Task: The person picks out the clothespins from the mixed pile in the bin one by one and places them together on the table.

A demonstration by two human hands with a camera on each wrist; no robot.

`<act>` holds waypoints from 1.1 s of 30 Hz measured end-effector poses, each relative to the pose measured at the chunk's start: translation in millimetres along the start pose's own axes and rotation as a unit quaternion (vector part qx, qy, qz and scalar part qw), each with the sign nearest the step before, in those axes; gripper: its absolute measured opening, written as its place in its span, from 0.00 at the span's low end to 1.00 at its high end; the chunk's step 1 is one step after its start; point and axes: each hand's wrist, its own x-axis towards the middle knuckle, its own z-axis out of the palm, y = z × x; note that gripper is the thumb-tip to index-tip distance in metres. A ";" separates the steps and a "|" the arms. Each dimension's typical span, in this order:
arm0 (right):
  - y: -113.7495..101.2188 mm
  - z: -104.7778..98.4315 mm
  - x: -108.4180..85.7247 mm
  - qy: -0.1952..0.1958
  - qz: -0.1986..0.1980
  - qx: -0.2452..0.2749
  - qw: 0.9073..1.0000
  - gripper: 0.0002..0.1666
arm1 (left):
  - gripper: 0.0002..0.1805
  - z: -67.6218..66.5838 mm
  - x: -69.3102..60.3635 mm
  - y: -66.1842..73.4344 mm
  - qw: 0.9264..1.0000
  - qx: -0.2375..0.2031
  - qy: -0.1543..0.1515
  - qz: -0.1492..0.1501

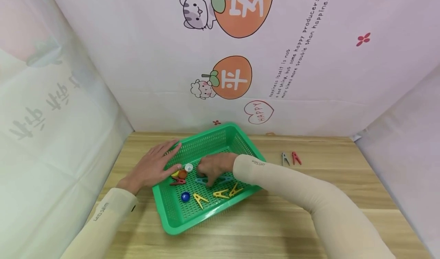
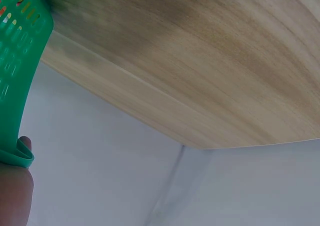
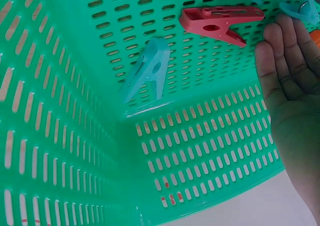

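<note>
My sleeves (image 1: 285,178) are cream with dark lettering (image 1: 101,211); I see a green basket (image 1: 213,212), yellow clips (image 1: 221,193), a red clip (image 3: 220,21), a light-blue clip (image 3: 156,51), brown wood-grained tabletop (image 1: 343,175).

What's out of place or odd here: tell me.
A gray clothespin and a red clothespin lie on the table right of the green basket, odd because the other visible clothespins are inside it.
</note>
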 end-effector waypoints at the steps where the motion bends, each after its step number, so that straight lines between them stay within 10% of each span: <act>1: 0.3 -0.1 -0.4 0.000 0.000 0.002 1.000 0.18 | 0.44 0.0 -0.1 -0.2 1.000 0.001 0.000 0.000; 33: 47.8 -26.4 -93.4 0.147 -0.006 0.071 0.987 0.18 | 0.44 0.8 0.1 -0.5 1.000 0.004 -0.004 -0.002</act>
